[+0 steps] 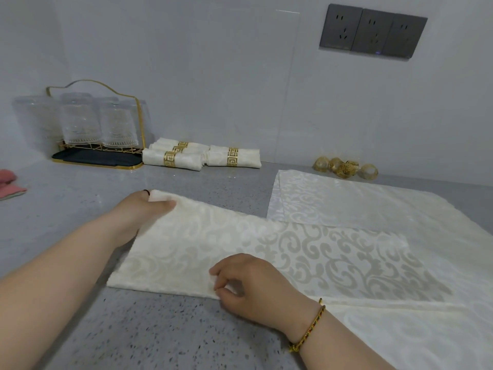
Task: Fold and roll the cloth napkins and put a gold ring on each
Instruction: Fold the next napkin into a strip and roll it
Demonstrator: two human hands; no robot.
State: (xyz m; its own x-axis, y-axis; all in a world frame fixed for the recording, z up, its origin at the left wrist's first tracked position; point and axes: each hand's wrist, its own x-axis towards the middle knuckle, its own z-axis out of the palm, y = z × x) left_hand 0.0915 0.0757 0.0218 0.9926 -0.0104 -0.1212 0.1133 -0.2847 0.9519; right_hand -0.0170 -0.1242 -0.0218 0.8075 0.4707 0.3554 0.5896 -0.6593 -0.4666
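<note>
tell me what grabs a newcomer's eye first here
The cream damask cloth napkin lies at the centre of the grey speckled counter, with the left hand gripping its far corner and the right hand pinching its near edge. Behind, against the wall, lie rolled napkins in gold rings, and a cluster of loose gold rings sits further right.

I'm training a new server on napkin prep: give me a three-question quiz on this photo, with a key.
1. True or false: the left hand and the right hand both hold the napkin.
2. Where do the loose rings lie? A) in the right hand B) by the wall C) on the napkin
3. Fill in: the finished rolls lie right of the ___ rack.
Key: 1 true; 2 B; 3 glass.
</note>
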